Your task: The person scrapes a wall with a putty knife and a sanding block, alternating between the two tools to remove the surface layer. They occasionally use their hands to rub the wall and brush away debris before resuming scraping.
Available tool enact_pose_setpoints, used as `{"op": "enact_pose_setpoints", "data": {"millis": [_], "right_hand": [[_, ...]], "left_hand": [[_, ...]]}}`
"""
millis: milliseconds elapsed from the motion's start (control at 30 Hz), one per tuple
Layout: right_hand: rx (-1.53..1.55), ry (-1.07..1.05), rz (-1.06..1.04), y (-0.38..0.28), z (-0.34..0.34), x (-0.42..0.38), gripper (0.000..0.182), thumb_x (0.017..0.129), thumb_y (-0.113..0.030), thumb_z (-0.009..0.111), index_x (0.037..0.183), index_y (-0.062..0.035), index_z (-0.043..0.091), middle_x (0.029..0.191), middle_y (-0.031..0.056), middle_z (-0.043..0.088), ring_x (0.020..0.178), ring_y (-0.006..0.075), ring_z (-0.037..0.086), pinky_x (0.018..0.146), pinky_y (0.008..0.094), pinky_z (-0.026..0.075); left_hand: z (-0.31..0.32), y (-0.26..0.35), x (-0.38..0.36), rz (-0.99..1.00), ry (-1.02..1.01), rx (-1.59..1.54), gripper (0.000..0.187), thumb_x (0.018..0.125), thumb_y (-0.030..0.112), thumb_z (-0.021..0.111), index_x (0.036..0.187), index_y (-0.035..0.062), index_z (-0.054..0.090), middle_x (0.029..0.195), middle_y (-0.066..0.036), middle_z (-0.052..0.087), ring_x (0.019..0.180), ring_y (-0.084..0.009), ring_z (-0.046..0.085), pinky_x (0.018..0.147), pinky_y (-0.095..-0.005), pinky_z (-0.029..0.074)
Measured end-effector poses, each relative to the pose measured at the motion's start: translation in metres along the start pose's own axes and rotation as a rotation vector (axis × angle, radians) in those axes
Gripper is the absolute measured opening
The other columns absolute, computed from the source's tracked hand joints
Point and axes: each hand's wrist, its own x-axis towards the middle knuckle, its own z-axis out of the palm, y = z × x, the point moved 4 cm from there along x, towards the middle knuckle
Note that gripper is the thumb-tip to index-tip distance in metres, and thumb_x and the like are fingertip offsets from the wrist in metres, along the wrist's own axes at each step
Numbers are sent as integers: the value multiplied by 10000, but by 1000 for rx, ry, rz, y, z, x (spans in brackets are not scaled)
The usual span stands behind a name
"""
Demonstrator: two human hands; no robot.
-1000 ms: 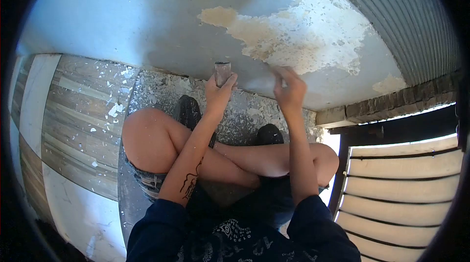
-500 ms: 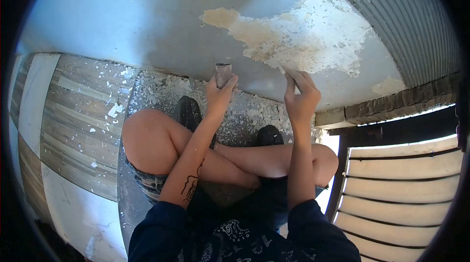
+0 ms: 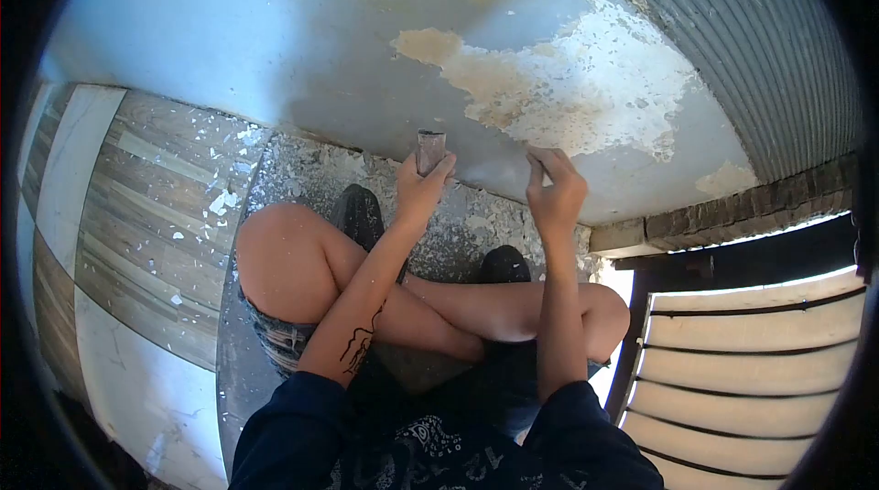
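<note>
My left hand (image 3: 423, 190) is wrapped round a short, flat grey-brown scraper (image 3: 430, 150), held upright with its dark-edged end pointing at the wall. To its right, my right hand (image 3: 558, 190) is raised with thumb and fingers pinched together, fingertips overlapping the wall just below the bared patch. What sits in that pinch, if anything, I cannot tell. The painted grey-blue wall (image 3: 357, 50) has a large peeled patch (image 3: 586, 78), white and tan with ragged edges. A smaller peeled spot (image 3: 726, 180) shows farther right.
Pale paint flakes (image 3: 222, 203) lie over the wood-look tiles (image 3: 156, 188) and along the rough ledge (image 3: 311, 160) at the wall's foot. My crossed legs (image 3: 458, 302) are below my hands. Corrugated metal (image 3: 732, 23) and a slatted panel (image 3: 751, 362) stand on the right.
Both hands sit slightly lower in view, the left one a little farther right. A pale chip seen at my right fingertips earlier no longer shows. The view has shifted slightly.
</note>
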Motion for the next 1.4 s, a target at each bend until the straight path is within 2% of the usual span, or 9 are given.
{"op": "enact_pose_setpoints", "data": {"millis": [167,267,500,567,800,867,1000,1233,1400], "right_hand": [[105,98,104,-5,-15,3,195,736,8,575,875,-84,675,834,100,649,722,314,614,642,359,488],[-137,-211,-30,12,43,-10,191,712,-13,572,860,-79,673,872,99,650,740,334,615,667,407,498],[-26,-18,105,-18,3,-1,158,727,-24,582,850,-75,667,836,95,639,740,309,613,644,370,481],[-8,32,104,-18,2,7,133,730,-12,593,829,-67,663,812,92,633,721,298,612,626,345,474],[-13,-113,35,-13,-8,21,114,733,-10,590,811,-52,662,782,101,615,694,311,597,605,357,462],[140,-52,182,-19,-25,22,124,736,-22,583,825,-56,662,792,107,605,697,327,586,613,379,456],[-118,-144,69,-7,18,16,136,725,-21,595,835,-62,663,784,97,591,708,321,582,622,376,457],[11,-91,116,-15,-8,16,117,713,-23,599,809,-66,652,783,93,573,730,321,574,615,387,453],[-167,-118,-9,-9,15,19,144,695,-4,588,805,-70,654,777,92,561,731,303,570,606,383,452]], "left_hand": [[-1,-5,3,-58,5,-36,137,819,138,651,891,35,596,735,-21,597,654,-87,568,575,-223,449],[2,1,-3,-66,-2,47,140,819,138,652,892,33,594,727,-12,590,644,-85,560,580,-222,444],[-2,1,1,-111,78,-30,131,810,125,660,875,28,600,734,-16,597,640,-82,553,576,-231,443],[3,-4,4,4,20,2,135,810,126,661,882,30,600,741,-18,602,635,-81,553,568,-231,442],[2,4,0,-55,21,2,165,830,182,656,908,50,594,748,-11,589,632,-84,539,569,-244,429],[1,2,1,-92,27,-10,174,829,184,656,920,48,597,752,-17,590,614,-88,535,552,-237,425],[3,-4,1,-4,17,48,173,827,183,657,913,47,594,757,-20,594,616,-87,546,542,-232,433],[0,-4,6,-22,24,-19,162,820,150,656,910,30,593,780,-28,608,661,-93,577,590,-234,469],[4,3,2,-14,34,27,147,814,125,657,888,14,594,765,-31,608,657,-96,574,591,-234,475]]}}
